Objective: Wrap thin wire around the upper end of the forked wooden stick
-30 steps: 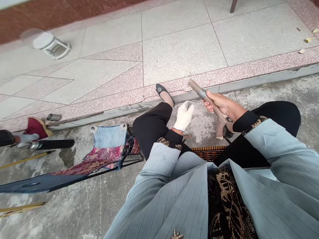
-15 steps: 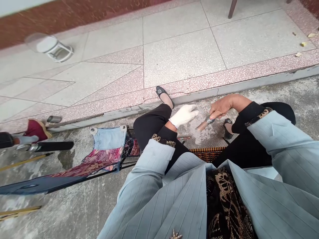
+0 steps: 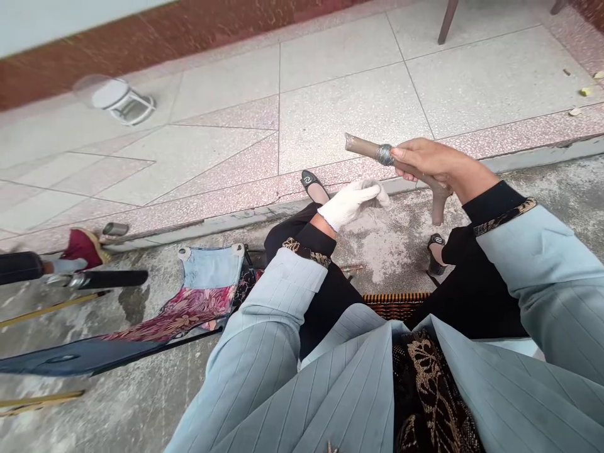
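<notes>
My bare right hand [image 3: 422, 157] is wrapped around a brown forked stick [image 3: 364, 146] that looks like wood. Silver wire [image 3: 384, 155] is wound round the stick just ahead of my thumb. One end points up to the left, and the other bends down below my wrist. Lower and to the left, my left hand [image 3: 356, 202] wears a white knitted glove. Its fingers are curled closed, apart from the stick, and whatever they may hold is hidden.
Left of my legs stands a folding chair [image 3: 210, 267] with denim and floral cloth. A raised tiled step [image 3: 340, 113] runs ahead, with a white stool [image 3: 123, 102] on it. Another person's maroon shoe [image 3: 85, 250] is at far left, near a short metal cylinder [image 3: 116, 228].
My right hand has risen with the stick and turned it, so its wire-wrapped end now points up to the left. My gloved left hand has stayed nearly in place, fingers curled.
</notes>
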`<action>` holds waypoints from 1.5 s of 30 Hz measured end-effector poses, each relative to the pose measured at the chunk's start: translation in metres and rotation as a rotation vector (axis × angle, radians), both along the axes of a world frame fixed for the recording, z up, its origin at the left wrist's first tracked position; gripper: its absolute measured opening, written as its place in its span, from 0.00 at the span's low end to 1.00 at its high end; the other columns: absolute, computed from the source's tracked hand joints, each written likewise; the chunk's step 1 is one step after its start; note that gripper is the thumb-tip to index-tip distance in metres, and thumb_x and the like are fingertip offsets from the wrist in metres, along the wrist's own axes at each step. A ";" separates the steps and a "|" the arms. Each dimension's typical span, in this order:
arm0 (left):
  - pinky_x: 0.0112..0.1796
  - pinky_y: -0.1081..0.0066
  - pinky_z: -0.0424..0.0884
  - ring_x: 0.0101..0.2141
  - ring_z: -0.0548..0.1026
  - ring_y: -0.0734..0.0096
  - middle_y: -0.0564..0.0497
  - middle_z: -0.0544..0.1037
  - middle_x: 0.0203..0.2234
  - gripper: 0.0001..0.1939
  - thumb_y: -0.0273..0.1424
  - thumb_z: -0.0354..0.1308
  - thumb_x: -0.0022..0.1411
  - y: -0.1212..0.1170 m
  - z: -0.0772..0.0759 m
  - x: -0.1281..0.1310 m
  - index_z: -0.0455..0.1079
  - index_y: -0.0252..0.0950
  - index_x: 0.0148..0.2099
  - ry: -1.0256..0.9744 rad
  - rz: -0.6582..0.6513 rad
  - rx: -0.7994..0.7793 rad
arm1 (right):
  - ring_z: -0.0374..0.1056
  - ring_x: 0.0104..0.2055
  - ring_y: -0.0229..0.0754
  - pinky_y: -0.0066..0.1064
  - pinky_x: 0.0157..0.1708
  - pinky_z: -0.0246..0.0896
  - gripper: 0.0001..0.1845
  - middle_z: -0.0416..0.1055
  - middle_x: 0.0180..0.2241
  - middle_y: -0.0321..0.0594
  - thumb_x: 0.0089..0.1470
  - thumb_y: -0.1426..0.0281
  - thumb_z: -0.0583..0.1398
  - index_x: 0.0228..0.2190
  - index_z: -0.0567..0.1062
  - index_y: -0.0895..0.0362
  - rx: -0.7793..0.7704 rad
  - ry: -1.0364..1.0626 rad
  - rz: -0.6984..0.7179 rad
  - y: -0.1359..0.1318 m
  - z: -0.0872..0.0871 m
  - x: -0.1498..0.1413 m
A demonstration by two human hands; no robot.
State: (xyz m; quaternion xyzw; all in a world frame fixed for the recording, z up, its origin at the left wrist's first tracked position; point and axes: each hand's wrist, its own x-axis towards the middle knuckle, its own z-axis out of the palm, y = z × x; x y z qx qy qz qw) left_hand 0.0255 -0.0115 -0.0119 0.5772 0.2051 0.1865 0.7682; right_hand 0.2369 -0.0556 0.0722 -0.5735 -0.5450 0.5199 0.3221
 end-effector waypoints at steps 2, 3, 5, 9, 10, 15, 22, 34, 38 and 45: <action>0.41 0.66 0.71 0.35 0.76 0.68 0.44 0.78 0.31 0.23 0.50 0.64 0.57 0.018 0.006 0.004 0.69 0.33 0.30 0.037 -0.038 0.094 | 0.59 0.20 0.33 0.27 0.21 0.54 0.26 0.66 0.20 0.38 0.57 0.49 0.63 0.22 0.71 0.58 -0.012 0.152 0.067 0.008 0.014 0.009; 0.40 0.66 0.71 0.34 0.76 0.68 0.44 0.78 0.30 0.23 0.50 0.64 0.58 0.026 0.009 0.006 0.69 0.33 0.29 0.064 -0.043 0.127 | 0.59 0.20 0.32 0.26 0.20 0.54 0.25 0.66 0.21 0.38 0.56 0.51 0.64 0.23 0.71 0.59 -0.036 0.182 0.110 0.012 0.018 0.013; 0.36 0.68 0.70 0.30 0.75 0.70 0.46 0.77 0.27 0.21 0.47 0.64 0.58 0.040 0.012 0.009 0.69 0.33 0.28 0.135 -0.050 0.171 | 0.60 0.20 0.31 0.25 0.21 0.55 0.21 0.67 0.21 0.36 0.51 0.55 0.69 0.23 0.73 0.59 -0.139 0.130 0.226 0.018 0.020 0.022; 0.30 0.71 0.67 0.24 0.72 0.74 0.49 0.75 0.21 0.17 0.40 0.64 0.57 0.047 0.016 0.013 0.71 0.32 0.24 0.209 -0.164 0.228 | 0.61 0.19 0.32 0.26 0.21 0.54 0.21 0.65 0.17 0.33 0.35 0.61 0.77 0.21 0.74 0.59 -0.334 -0.257 0.594 0.023 -0.003 0.038; 0.31 0.71 0.68 0.25 0.73 0.73 0.48 0.75 0.21 0.17 0.39 0.64 0.57 0.045 0.016 0.014 0.72 0.32 0.24 0.195 -0.193 0.230 | 0.60 0.19 0.32 0.26 0.20 0.53 0.22 0.64 0.17 0.33 0.36 0.59 0.76 0.20 0.73 0.59 -0.290 -0.355 0.633 0.025 -0.013 0.043; 0.36 0.67 0.73 0.30 0.79 0.67 0.43 0.80 0.28 0.15 0.39 0.62 0.60 0.033 0.017 0.020 0.74 0.31 0.33 0.066 -0.237 0.052 | 0.63 0.24 0.39 0.32 0.24 0.56 0.26 0.63 0.17 0.38 0.43 0.51 0.72 0.17 0.68 0.56 0.027 -0.710 0.156 0.036 -0.038 0.073; 0.34 0.67 0.77 0.29 0.79 0.67 0.43 0.79 0.31 0.13 0.38 0.63 0.62 0.024 0.012 0.030 0.70 0.30 0.38 -0.063 -0.031 -0.187 | 0.57 0.19 0.33 0.28 0.20 0.54 0.22 0.65 0.20 0.37 0.54 0.50 0.66 0.26 0.70 0.56 -0.062 0.119 -0.104 0.020 -0.004 0.031; 0.33 0.69 0.75 0.28 0.78 0.70 0.46 0.79 0.30 0.22 0.47 0.60 0.64 0.020 0.000 0.032 0.71 0.31 0.44 -0.100 0.036 -0.133 | 0.48 0.16 0.26 0.20 0.14 0.48 0.11 0.59 0.20 0.29 0.53 0.69 0.68 0.30 0.70 0.58 -0.217 0.677 -0.153 0.016 -0.024 0.025; 0.32 0.71 0.74 0.25 0.75 0.73 0.50 0.76 0.24 0.20 0.46 0.61 0.63 0.014 -0.001 0.036 0.70 0.31 0.41 -0.030 0.027 -0.138 | 0.49 0.17 0.25 0.21 0.14 0.53 0.11 0.72 0.29 0.34 0.51 0.69 0.68 0.33 0.72 0.57 -0.181 0.704 -0.253 0.009 -0.025 0.018; 0.35 0.72 0.76 0.31 0.78 0.74 0.49 0.78 0.32 0.16 0.43 0.62 0.63 0.011 -0.002 0.046 0.68 0.34 0.38 -0.059 0.352 -0.121 | 0.51 0.16 0.26 0.20 0.16 0.55 0.17 0.68 0.24 0.29 0.51 0.65 0.70 0.30 0.66 0.55 -0.115 0.713 -0.451 0.013 -0.029 0.012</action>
